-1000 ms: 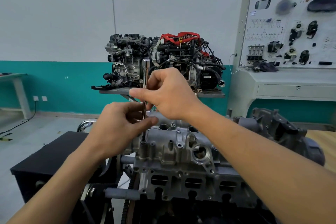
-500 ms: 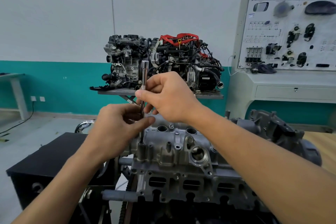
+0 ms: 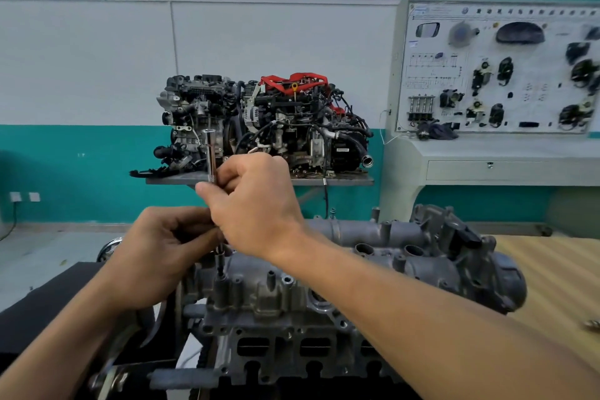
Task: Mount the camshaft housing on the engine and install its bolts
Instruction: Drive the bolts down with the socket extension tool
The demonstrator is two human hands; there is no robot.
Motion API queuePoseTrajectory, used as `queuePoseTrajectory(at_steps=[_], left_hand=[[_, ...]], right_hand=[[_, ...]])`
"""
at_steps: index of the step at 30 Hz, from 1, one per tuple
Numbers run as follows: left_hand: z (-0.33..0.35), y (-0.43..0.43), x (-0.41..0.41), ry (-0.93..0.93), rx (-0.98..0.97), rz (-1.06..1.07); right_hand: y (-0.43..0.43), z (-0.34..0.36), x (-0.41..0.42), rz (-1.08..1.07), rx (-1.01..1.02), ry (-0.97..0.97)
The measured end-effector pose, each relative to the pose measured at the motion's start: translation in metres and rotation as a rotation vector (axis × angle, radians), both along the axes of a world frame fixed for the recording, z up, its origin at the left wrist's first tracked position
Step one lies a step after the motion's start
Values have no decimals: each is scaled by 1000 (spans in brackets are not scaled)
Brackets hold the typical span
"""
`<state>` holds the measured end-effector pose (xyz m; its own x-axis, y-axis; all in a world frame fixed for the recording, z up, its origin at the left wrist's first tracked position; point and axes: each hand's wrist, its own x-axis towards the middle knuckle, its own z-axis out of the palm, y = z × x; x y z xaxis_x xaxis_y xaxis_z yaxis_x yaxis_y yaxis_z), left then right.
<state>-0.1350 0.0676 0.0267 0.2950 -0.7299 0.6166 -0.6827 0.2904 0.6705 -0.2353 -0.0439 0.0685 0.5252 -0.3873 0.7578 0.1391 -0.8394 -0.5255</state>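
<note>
Your right hand [image 3: 256,204] pinches the extension bar [image 3: 210,153] high to spin it. Left hand [image 3: 162,253] grips lower, steadying it upright over the camshaft housing [image 3: 422,266] corner bolt hole.

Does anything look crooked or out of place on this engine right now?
Nothing stands out. The socket driver stands nearly upright on a bolt boss at the left end of the camshaft housing, left hand and right hand gripping it.

The camshaft housing [image 3: 428,265] sits atop the near engine [image 3: 285,344]; behind stands another engine [image 3: 276,127], a display board [image 3: 496,75] to its right.
</note>
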Motion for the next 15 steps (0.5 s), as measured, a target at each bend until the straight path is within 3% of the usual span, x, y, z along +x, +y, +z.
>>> queuePoseTrajectory(at_steps=[6,10,15], left_hand=[[-9,-2,-1,58,-44,72],[-8,0,-7,-93,51,193],[-9,-2,-14,-120,-18,237]], right_hand=[[-1,0,-2,66,43,-5],[-5,0,1,121,101,6],[-13,-3,5,183,127,-9]])
